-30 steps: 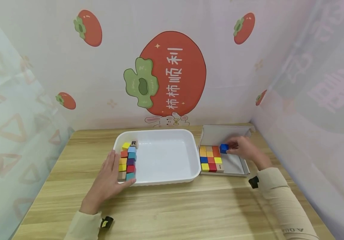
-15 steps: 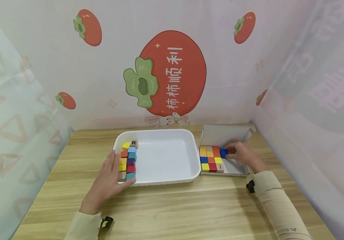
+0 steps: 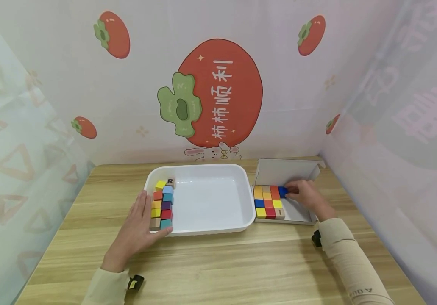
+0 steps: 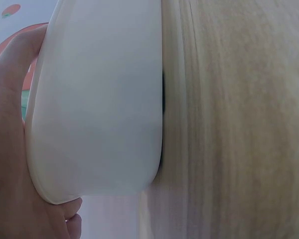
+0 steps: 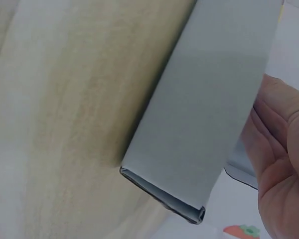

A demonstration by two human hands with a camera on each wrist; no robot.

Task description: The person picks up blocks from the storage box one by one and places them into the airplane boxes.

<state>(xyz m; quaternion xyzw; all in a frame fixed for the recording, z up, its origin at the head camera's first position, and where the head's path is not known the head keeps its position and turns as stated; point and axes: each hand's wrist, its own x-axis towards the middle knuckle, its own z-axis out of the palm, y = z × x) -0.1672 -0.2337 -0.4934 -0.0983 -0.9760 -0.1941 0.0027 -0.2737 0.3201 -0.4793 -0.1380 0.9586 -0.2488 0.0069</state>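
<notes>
Head view: the right hand (image 3: 305, 195) reaches into the grey cardboard box (image 3: 302, 214) and pinches a blue cube (image 3: 282, 192) at its fingertips; the fingers hide the cube's right side. The cube sits touching the right edge of a block of coloured cubes (image 3: 268, 201), 3 columns wide, packed against the box's left wall. The box floor under the palm is bare. The left hand (image 3: 136, 231) lies flat and relaxed, fingers straight, against the near left corner of the white tray (image 3: 210, 228), thumb on the rim. Just beyond those fingers, inside the tray, stand 2 columns of coloured cubes (image 3: 162, 205), with a cube lettered R (image 3: 170, 182) at the far end.

Left wrist view: only the tray's outer wall (image 4: 97, 99), the palm (image 4: 7, 149) against it and the wooden tabletop (image 4: 239, 124) show; the cubes are out of sight.

Right wrist view: the box's outer wall (image 5: 209, 104) and part of the palm (image 5: 284, 164) appear; the blue cube and fingertips are cut off, so the grip cannot be confirmed here.
</notes>
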